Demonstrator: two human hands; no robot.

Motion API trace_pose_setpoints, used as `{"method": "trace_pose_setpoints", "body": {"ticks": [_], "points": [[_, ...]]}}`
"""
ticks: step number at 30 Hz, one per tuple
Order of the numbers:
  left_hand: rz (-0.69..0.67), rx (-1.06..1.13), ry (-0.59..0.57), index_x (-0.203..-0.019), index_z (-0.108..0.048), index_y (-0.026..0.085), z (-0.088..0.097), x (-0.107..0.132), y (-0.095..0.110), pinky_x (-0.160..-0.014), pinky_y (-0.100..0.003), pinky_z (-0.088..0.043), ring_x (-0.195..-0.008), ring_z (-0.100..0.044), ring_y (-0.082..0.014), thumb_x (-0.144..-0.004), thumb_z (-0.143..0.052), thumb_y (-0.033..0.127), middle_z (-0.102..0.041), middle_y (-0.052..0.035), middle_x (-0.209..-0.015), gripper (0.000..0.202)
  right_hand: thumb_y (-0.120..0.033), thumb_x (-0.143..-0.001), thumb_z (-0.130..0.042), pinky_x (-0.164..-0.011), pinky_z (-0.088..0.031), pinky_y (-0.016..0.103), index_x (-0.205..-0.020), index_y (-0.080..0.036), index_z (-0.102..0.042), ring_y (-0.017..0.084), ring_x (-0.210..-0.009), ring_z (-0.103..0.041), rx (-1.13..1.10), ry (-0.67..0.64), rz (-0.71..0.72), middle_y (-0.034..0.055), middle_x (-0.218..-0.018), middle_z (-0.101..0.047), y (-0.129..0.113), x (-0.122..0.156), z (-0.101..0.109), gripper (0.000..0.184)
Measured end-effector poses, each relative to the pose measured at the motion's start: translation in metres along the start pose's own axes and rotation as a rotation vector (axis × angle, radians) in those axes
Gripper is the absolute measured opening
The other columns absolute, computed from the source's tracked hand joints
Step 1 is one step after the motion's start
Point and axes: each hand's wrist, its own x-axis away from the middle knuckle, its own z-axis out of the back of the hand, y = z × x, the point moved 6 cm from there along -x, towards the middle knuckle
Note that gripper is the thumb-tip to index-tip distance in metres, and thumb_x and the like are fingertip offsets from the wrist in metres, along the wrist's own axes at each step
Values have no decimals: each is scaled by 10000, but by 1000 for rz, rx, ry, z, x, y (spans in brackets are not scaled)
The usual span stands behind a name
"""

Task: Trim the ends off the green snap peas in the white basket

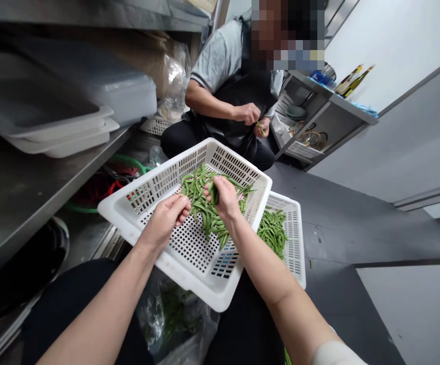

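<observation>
A white perforated basket [136,223] sits tilted before me, with green bean pods [212,220] heaped toward its far side. Over the pods, my right hand [225,197] is closed around several green pods [214,193]. My left hand [169,215] is at the basket's left part, thumb and fingers pinched together; whatever lies between them is hidden or too small to name. A second white basket [294,243] stands lower on the right, holding more green pods [272,230].
Across from me a person [220,66] crouches, a green pod in the hands. Steel shelving [52,182] with white trays [64,132] runs along the left. Below my basket lies a clear plastic bag [174,314] with greenery. A cabinet [330,106] with bottles stands at the back right.
</observation>
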Motion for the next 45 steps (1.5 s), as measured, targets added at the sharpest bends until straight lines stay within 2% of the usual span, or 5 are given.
{"method": "trace_pose_setpoints", "body": {"ticks": [6,12,23,36,45], "points": [[39,134,55,-637,-586,136,19,0,9,-426,-167,-310,-510,-477,-76,-580,-602,293,-553,10,-563,168,-196,-775,-488,-650,-477,251,-751,-162,-517,146,-721,-606,1034,-178,-86,38,-730,-611,41,-38,-4,52],[93,61,51,-631,-553,151,26,-5,3,-396,-160,-223,-457,-391,-55,-504,-502,197,-486,44,-529,144,-50,-569,-619,-778,-446,329,-565,-161,-470,242,-890,-601,1251,-244,-146,96,-739,-613,67,-42,-8,185],[3,-422,-58,-521,-513,187,10,-3,0,-445,-233,-239,-464,-348,-92,-612,-514,371,-403,59,-465,205,-457,-650,-714,-405,-235,184,-732,-184,-490,51,-413,-281,440,-479,-103,-96,-495,-371,7,14,-9,363],[56,-352,-153,-510,-507,185,-7,-1,-9,-416,-217,-202,-417,-308,-83,-601,-475,395,-371,57,-447,231,-155,-787,-607,-739,-400,255,-714,-166,-588,141,-764,-548,900,-491,493,25,-758,-604,-31,47,-19,77],[-9,-406,-181,-462,-443,203,-8,-1,-5,-440,-235,-200,-455,-288,-95,-564,-432,322,-352,52,-453,157,-369,-679,-704,-448,-275,194,-735,-192,-497,60,-462,-337,155,-272,87,-71,-563,-435,-20,32,-1,278]]}}
